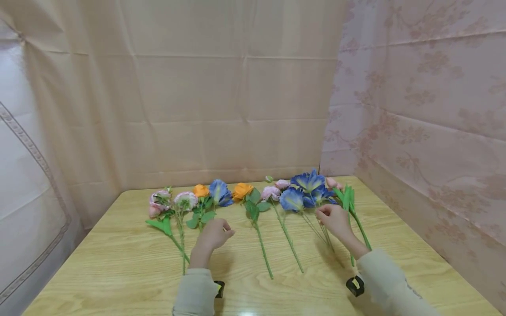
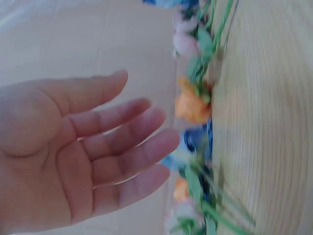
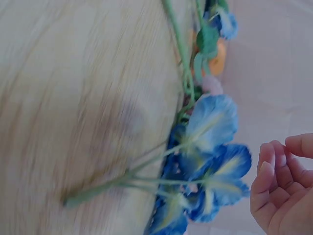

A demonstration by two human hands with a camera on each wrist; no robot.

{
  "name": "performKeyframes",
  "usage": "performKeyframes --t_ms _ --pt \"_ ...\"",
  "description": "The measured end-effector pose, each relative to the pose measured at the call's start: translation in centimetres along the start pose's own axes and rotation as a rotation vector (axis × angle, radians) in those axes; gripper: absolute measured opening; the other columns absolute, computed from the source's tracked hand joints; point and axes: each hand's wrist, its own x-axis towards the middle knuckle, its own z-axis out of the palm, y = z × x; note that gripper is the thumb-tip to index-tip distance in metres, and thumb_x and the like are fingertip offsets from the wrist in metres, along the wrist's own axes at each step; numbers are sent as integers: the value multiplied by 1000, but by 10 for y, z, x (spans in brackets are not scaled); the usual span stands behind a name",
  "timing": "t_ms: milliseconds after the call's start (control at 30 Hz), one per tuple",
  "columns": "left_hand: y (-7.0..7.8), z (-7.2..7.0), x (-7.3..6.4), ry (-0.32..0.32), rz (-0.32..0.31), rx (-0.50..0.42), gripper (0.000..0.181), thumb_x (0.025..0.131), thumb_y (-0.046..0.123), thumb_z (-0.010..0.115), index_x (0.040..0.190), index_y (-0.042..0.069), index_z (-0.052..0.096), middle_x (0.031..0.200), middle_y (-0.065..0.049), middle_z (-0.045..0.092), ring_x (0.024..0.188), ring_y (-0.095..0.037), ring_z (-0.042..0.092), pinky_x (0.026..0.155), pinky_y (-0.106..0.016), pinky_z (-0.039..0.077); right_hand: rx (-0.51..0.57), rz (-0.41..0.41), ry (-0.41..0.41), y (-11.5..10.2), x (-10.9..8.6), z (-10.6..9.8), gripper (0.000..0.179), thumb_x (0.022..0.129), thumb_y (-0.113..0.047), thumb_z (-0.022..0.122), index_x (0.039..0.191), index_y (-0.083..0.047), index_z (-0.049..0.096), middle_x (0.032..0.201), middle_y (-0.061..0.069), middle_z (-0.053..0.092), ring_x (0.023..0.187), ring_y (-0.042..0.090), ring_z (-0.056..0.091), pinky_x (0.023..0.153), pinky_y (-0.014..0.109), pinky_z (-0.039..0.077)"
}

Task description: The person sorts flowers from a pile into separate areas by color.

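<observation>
My left hand (image 1: 213, 237) hovers over the table, nearest to an orange rose (image 1: 200, 190) and a blue flower (image 1: 220, 192) at the left. In the left wrist view its fingers are loosely extended, with nothing in them. A branched stem of large blue flowers (image 1: 292, 200) lies at the right of the row. My right hand (image 1: 335, 219) is above its stems, fingers loosely curled and thumb close to them. The right wrist view shows that blue spray (image 3: 215, 127) apart from the fingers, and nothing is held.
Pink flowers (image 1: 186, 200) and a leafy green stem (image 1: 168, 226) lie at the left. Another orange rose (image 1: 243, 191) and a pale pink flower (image 1: 270, 193) lie mid-row. Broad green leaves (image 1: 348, 198) stand out at the right. Curtains back the wooden table (image 1: 130, 245).
</observation>
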Motion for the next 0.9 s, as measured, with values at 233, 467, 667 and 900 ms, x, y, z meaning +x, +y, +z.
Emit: performKeyframes --t_ms 233,467,667,900 --pt "-34 -22 -4 174 -200 40 14 82 12 62 77 -1 61 71 -9 58 61 -21 51 51 -33 42 93 3 -49 -17 -9 4 10 82 -5 61 81 5 65 63 7 61 55 26 59 48 25 44" --pt "-59 -32 -15 190 -345 1 37 79 12 61 52 10 36 51 1 31 48 -15 32 43 -26 27 145 -23 -71 -23 -14 7 9 81 -1 61 78 6 64 63 9 60 52 22 57 47 25 44" --pt "-72 -32 -22 171 -404 -8 20 76 10 65 77 -5 53 79 -21 57 76 -37 57 59 -45 46 164 -13 -97 -21 -16 11 10 82 -4 61 77 4 65 61 5 59 53 25 58 46 26 43" --pt "-81 -29 -23 141 -482 -20 30 76 13 65 92 -9 53 92 -28 56 84 -41 55 61 -46 46 169 0 -115 -22 -18 12 11 83 -6 60 78 4 65 64 11 60 51 20 57 44 24 41"
